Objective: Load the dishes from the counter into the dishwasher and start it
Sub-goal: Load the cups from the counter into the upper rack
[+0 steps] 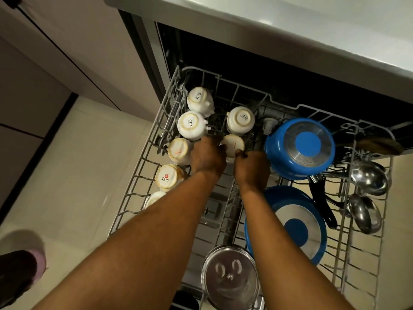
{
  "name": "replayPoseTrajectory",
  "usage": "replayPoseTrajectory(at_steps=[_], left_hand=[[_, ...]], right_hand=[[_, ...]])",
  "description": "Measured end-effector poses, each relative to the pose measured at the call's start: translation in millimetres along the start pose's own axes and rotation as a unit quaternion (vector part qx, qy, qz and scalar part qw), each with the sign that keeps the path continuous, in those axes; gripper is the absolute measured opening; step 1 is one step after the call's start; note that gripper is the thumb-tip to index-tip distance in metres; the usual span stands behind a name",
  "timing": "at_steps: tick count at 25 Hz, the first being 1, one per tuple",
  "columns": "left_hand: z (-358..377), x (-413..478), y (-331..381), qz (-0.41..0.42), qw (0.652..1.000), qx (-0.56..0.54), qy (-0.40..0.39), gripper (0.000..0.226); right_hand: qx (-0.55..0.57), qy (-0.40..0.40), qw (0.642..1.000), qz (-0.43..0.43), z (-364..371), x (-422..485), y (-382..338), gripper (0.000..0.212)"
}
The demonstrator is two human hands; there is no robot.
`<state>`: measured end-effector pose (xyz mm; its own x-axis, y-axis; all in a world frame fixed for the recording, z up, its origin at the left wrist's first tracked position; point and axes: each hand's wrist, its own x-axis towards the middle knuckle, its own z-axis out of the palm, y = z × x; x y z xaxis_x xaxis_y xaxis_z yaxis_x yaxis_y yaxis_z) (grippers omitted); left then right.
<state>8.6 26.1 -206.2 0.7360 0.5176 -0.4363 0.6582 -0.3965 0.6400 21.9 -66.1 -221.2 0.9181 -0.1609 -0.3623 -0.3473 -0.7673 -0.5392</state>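
Note:
The grey wire upper rack [143, 168] of the dishwasher is pulled out below me. Several white cups stand upside down along its left side, among them one marked SISTA [191, 125]. In the middle an upturned white cup [232, 145] is gripped from both sides: my left hand [207, 156] on its left, my right hand [251, 165] on its right. A blue saucepan [300, 147] lies bottom up to the right, with a blue frying pan [297, 222] nearer me.
Two steel ladles [368, 177] hang at the rack's right edge. A steel bowl [230, 277] sits bottom up at the near end. The white counter [290, 23] overhangs the open machine. Pale floor tiles and cabinet doors [67, 41] lie left; a foot shows bottom left.

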Motion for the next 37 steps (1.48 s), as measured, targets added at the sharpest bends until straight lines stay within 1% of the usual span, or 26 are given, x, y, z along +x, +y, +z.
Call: replayPoseTrajectory(at_steps=[2, 4, 7, 10, 13, 18, 21, 22, 24, 25, 27, 28, 30, 32, 34, 37], left_hand=[[-1.7, 1.5, 2.2, 0.038, 0.998, 0.052, 0.007, 0.030], [-1.0, 2.9, 0.8, 0.058, 0.996, 0.073, 0.010, 0.029], [-0.8, 2.2, -3.8, 0.066, 0.994, 0.090, -0.005, 0.028], [-2.4, -0.2, -5.1, 0.077, 0.987, 0.141, -0.006, 0.033], [-3.7, -4.8, -7.5, 0.090, 0.985, 0.145, -0.012, 0.036], [-13.4, -13.2, -8.5, 0.081, 0.986, 0.148, -0.007, 0.034], [-32.0, -35.9, -6.4, 0.100, 0.979, 0.175, -0.023, 0.041], [-39.4, -45.3, -7.8, 0.117, 0.975, 0.189, -0.027, 0.041], [-56.1, -64.2, -12.8, 0.158, 0.958, 0.237, -0.035, 0.042], [-65.4, -75.4, -14.4, 0.174, 0.946, 0.269, -0.040, 0.043], [-85.0, -100.6, -14.3, 0.197, 0.928, 0.312, -0.055, 0.045], [-94.7, -115.8, -14.2, 0.205, 0.924, 0.318, -0.060, 0.048], [-116.4, -143.3, -9.3, 0.210, 0.924, 0.313, -0.063, 0.053], [-133.2, -164.5, -5.1, 0.213, 0.925, 0.309, -0.062, 0.052], [-155.4, -188.3, -4.8, 0.220, 0.923, 0.311, -0.051, 0.051], [-194.2, -208.8, -15.7, 0.216, 0.925, 0.312, -0.026, 0.051]], right_hand=[[0.010, 0.006, 1.000, 0.011, 1.2, 2.9, -0.2, 0.028], [0.008, 0.006, 1.000, 0.023, 0.6, 5.2, -1.0, 0.027], [-0.001, 0.003, 0.999, 0.035, -3.0, 5.0, -4.1, 0.027], [-0.008, 0.017, 0.999, 0.038, -6.0, 3.6, -6.0, 0.027], [-0.017, 0.015, 0.999, 0.032, -8.2, 3.4, -3.8, 0.032], [-0.007, 0.004, 1.000, 0.021, -23.1, -6.9, 2.5, 0.027], [-0.031, -0.045, 0.998, -0.017, -35.2, -27.5, 8.0, 0.023], [-0.045, -0.050, 0.997, -0.039, -38.8, -36.8, 10.6, 0.027], [-0.104, -0.034, 0.988, -0.107, -48.2, -59.2, 14.7, 0.039], [-0.136, -0.018, 0.982, -0.128, -55.3, -72.0, 13.4, 0.041], [-0.172, -0.014, 0.976, -0.133, -70.3, -99.6, 4.7, 0.043], [-0.181, -0.019, 0.974, -0.136, -76.4, -115.9, 0.4, 0.046], [-0.204, -0.030, 0.966, -0.157, -86.0, -145.7, -11.4, 0.054], [-0.221, -0.051, 0.958, -0.175, -88.7, -167.4, -22.4, 0.059], [-0.228, -0.060, 0.953, -0.193, -92.2, -194.0, -34.7, 0.061], [-0.229, -0.051, 0.949, -0.212, -93.3, -227.2, -53.9, 0.058]])
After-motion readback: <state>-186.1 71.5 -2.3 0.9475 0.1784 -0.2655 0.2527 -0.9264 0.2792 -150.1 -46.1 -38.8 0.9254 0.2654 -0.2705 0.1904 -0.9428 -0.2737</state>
